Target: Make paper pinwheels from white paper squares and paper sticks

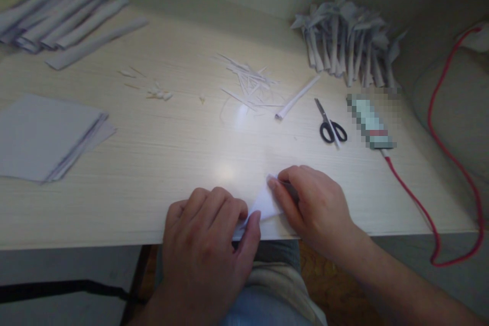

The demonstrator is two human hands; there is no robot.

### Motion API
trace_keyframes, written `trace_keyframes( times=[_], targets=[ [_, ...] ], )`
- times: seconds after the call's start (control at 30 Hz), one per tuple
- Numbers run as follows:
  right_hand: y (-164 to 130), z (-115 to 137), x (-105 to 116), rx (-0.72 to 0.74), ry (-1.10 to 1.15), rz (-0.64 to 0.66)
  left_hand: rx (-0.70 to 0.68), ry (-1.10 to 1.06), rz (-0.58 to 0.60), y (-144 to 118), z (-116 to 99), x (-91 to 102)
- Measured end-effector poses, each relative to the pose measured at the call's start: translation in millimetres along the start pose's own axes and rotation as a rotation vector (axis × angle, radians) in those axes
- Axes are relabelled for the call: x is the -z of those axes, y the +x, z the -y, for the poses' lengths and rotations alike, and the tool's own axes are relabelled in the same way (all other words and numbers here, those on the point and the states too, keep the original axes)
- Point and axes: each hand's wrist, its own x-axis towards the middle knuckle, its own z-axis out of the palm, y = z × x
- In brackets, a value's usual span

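A small piece of folded white paper (265,204) lies at the table's front edge between my two hands. My left hand (208,234) is closed on its left corner, thumb and forefinger close together there. At the paper's upper right, my right hand (315,204) pinches the edge between thumb and curled fingers. Part of the paper is hidden under both hands. Beyond them lie black-handled scissors (327,125) with a thin white strip across the handles, and a rolled paper tube (298,97).
Thin paper strips (250,84) lie mid-table, with small scraps (158,92) to their left. A paper stack (49,137) and several rolled papers (72,15) are on the left. Folded paper pieces (347,35) stand back right, near a phone (370,119) with a red cable (416,204).
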Motion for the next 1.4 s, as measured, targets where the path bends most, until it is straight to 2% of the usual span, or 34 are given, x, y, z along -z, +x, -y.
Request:
trace_keyframes(
  times=[0.7,0.97,1.23,1.4],
  targets=[
    [-2,2,-3,0.016,-0.016,-0.043,-0.029,-0.013,0.000,0,2,0.9],
    [-1,0,-5,0.018,-0.033,-0.046,-0.060,-0.128,-0.030,-5,6,3.4],
    [-1,0,-5,0.023,-0.032,-0.041,-0.205,-0.261,-0.067,-17,17,2.2],
    [-2,0,-4,0.024,-0.028,-0.029,-0.187,-0.252,-0.074,-16,16,2.0]
  ],
)
